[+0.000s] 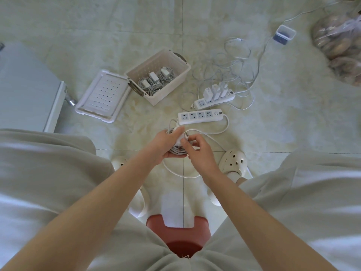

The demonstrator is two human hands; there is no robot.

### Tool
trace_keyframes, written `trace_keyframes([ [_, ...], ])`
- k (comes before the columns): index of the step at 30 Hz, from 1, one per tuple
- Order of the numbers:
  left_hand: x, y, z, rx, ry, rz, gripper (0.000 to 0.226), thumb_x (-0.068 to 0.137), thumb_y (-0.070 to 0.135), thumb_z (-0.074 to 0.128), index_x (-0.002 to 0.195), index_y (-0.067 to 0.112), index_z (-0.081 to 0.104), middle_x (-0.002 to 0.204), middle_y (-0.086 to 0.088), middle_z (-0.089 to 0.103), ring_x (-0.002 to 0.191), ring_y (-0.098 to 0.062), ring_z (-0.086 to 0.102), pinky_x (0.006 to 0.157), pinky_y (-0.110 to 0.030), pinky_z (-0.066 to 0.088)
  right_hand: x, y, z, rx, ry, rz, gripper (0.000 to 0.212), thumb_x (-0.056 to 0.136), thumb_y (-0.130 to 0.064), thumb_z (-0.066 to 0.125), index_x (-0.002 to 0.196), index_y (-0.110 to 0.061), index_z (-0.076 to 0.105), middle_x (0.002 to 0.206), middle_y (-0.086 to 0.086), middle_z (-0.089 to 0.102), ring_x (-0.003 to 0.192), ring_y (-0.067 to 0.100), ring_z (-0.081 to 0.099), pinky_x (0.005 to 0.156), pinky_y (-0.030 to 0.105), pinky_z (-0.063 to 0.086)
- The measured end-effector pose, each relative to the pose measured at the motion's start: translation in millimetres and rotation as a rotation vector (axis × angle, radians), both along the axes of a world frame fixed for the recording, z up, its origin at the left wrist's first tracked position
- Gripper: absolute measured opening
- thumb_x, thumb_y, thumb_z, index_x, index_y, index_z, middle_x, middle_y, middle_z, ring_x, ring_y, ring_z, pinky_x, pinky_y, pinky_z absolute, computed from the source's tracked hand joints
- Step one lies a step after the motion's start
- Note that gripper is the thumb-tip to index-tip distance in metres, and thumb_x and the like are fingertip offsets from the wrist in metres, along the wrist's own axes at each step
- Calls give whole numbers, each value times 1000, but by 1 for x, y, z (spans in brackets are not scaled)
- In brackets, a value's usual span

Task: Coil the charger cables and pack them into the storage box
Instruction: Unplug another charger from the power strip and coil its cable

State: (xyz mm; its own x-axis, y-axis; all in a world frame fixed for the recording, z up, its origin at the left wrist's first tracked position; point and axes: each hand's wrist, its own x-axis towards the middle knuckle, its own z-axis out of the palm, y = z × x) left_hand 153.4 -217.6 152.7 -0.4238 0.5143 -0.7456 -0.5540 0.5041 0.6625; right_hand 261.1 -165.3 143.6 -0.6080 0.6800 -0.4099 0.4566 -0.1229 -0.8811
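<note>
Head view: both hands meet over the pale marble-tiled floor (78, 36), just above the frame's centre. The left hand (163, 143) grips a coiled grey charger cable (175, 151) together with its white square adapter (180, 137), fingers curled round the bundle. The right hand (198, 152) meets the same coil from 3 o'clock, thumb and forefinger pinching the cable beside the adapter. At 11 o'clock from the hands stands the cream plastic storage box (172, 89), open, with several coiled chargers (154, 81) lying on its bottom. Its perforated white lid (101, 96) lies flat on the floor just beside the box, at its 9 o'clock. Just beyond the hands at 12 o'clock lies a white four-socket power strip (201, 116). A second white power strip (214, 98) at 1 o'clock carries a row of white plug-in chargers (214, 90), their thin pale cables (232, 63) tangled loosely on the floor behind. A red stool (179, 237) shows at 6 o'clock between the person's knees
</note>
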Motion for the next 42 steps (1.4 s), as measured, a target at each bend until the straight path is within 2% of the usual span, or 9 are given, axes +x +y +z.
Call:
trace_keyframes([
  [3,2,-2,0,9,-18,38,24,92,29,60,95,6,57,94,-17,66,72,-22,67,62,-36,60,-6,5,-2,107,-75,2,10,91,-21,56,87,-12,55,106,12,60,91,15,52,63,6,38],
  [9,5,1,0,24,-5,-10,20,93,27,59,95,9,51,96,-15,62,74,-22,66,56,-31,60,-17,29,18,480,-170,185,16,94,-18,50,81,-9,49,92,14,59,82,27,53,69,33,37],
  [13,-7,4,1,21,31,10,38,92,32,59,113,2,51,108,-20,62,77,-24,66,55,-30,58,-24,32,40,677,-146,366,12,96,-16,47,85,-11,46,88,4,49,78,20,45,73,32,37],
  [15,-10,4,0,32,46,30,42,91,34,60,116,2,51,112,-21,62,78,-26,67,56,-32,59,-29,41,41,580,-120,280,13,94,-14,49,91,-3,56,92,8,56,82,21,52,77,29,39],
  [18,-8,9,6,113,106,-4,35,91,30,61,115,7,50,114,-19,62,80,-27,69,56,-33,59,-33,60,42,4,-45,-76,21,95,-12,47,79,-5,57,92,13,64,72,20,61,77,35,50],
  [23,-7,30,27,306,494,-279,27,84,16,70,101,18,49,92,3,61,72,-8,67,55,-24,57,-28,90,33,-753,166,-471,29,100,-5,35,73,-5,45,41,3,60,38,12,60,58,30,56],
  [28,-20,48,39,343,1016,-811,37,81,30,72,102,19,44,95,1,56,82,-17,56,70,-25,42,-24,100,19,-783,109,-363,20,94,-3,45,82,-9,59,53,0,67,44,7,63,42,17,51],
  [37,-67,93,23,386,796,-488,30,94,23,56,113,3,43,96,-7,56,79,-11,58,67,-24,51,-80,127,18,-171,46,-243,29,96,-10,36,88,0,62,95,22,64,77,20,61,68,30,57],
  [42,-116,121,8,289,689,-360,29,101,33,39,112,7,43,89,3,48,80,-9,50,77,-32,48,-127,144,15,-257,119,56,45,99,-43,32,125,-11,51,111,11,63,94,16,65,73,27,59],
])
